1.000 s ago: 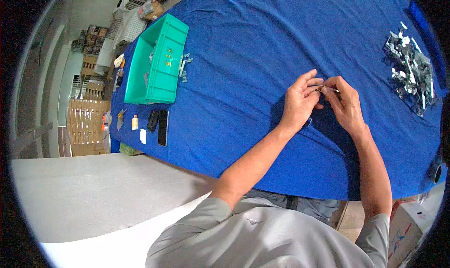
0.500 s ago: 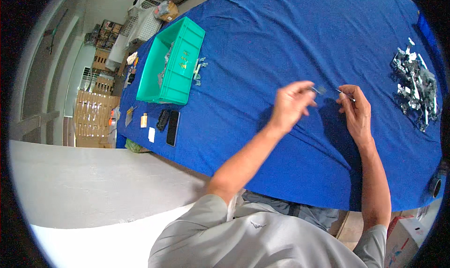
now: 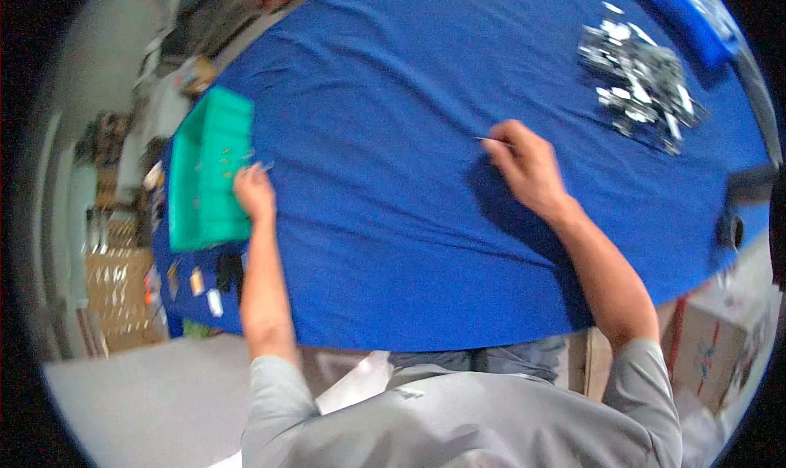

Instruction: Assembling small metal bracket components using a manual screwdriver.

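My left hand [image 3: 255, 194] is at the near right side of a green plastic bin [image 3: 228, 222], its fingers bent together. Small pale parts [image 3: 267, 167] show at its fingertips; blur hides which of them it grips and which lie on the cloth. Over the middle of the blue cloth [image 3: 393, 247], my right hand [image 3: 528, 169] is closed in a pinch. A thin metal rod-like tool [image 3: 485, 138] sticks out to the left from between its thumb and forefinger; the rest of it is hidden in the hand.
A heap of grey, black and shiny parts [image 3: 643, 87] lies at the far right, with a blue tray-like object [image 3: 696, 26] behind it. Small brass-coloured bits [image 3: 227, 162] show at the bin. A white card [image 3: 214, 302] and a dark item [image 3: 229, 271] lie near the left edge.
My left hand has swung left from the middle of the cloth to the bin's side. My right hand keeps its thin tool. The whole view has shifted and turned.
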`<state>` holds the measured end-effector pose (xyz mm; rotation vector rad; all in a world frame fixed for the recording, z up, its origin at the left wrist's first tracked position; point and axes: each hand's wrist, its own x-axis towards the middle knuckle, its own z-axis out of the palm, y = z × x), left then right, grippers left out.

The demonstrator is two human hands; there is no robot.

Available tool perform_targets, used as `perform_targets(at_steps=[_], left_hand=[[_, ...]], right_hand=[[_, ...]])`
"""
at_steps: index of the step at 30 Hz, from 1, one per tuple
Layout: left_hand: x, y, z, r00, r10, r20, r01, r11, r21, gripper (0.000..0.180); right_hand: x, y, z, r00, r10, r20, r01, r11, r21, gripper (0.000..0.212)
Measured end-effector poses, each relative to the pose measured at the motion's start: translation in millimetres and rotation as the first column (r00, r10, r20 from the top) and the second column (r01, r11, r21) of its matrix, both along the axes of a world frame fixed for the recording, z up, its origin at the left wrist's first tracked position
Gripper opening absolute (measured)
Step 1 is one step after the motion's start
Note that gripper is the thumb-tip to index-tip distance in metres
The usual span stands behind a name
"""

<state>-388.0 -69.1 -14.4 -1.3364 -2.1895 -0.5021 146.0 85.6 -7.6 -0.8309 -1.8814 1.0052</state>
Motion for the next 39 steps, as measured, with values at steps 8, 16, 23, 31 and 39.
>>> perform_targets(at_steps=[8, 16, 23, 31, 39], left_hand=[[-25.4, 22.9, -19.1, 0.978, 0.209, -0.021, -0.209, 0.978, 0.015, 0.028], [0.6, 19.0, -1.9, 0.967, 0.245, -0.068, -0.252, 0.958, -0.139, 0.05], [97.1, 40.8, 31.0, 0.996, 0.014, -0.093, -0.026, 0.991, -0.132, 0.053], [338.3, 175.9, 103.2, 0.601, -0.788, 0.132, 0.796, 0.606, -0.008, 0.03], [520.7, 245.8, 70.6, 0.137, -0.988, -0.067, 0.984, 0.144, -0.108, 0.035]], right_hand=[[1.8, 0.0, 1.6, 1.0, -0.007, -0.007, 0.007, 1.0, 0.001, 0.017], [0.4, 2.8, -4.6, 1.0, 0.021, -0.011, -0.02, 0.998, 0.061, 0.018], [-5.9, -1.4, -5.6, 0.998, 0.036, 0.053, -0.042, 0.994, 0.104, 0.017], [-4.7, -3.6, -4.1, 0.984, 0.074, 0.163, -0.095, 0.987, 0.126, 0.018], [-10.3, -2.2, -19.9, 0.994, 0.042, 0.101, -0.059, 0.982, 0.178, 0.015]])
